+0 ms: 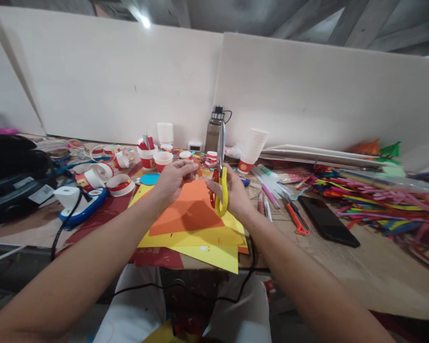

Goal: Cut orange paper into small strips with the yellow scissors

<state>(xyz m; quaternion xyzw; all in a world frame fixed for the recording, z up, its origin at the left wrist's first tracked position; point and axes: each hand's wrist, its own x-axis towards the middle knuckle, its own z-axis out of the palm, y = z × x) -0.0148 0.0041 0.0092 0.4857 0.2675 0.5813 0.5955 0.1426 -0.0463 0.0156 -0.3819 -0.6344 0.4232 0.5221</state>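
Observation:
Scissors [220, 166] with yellow and red handles point upward in my right hand [232, 188], whose fingers are closed around them. My left hand [177, 178] pinches a small orange paper piece [198, 166] between thumb and fingers, just left of the scissors. Beneath both hands lies an orange sheet [186, 214] on top of several yellow sheets [218, 257]. A blue paper disc [149, 179] rests near my left hand, by the sheets' far left corner.
Paper cups [163, 160] and a grey bottle [213, 131] stand at the back, near a cup stack [253, 147]. Cut cup rings [120, 185] and a blue power strip [84, 209] are left. Rightward lie a box cutter [296, 219], a phone [329, 221] and colourful pipe cleaners [382, 200].

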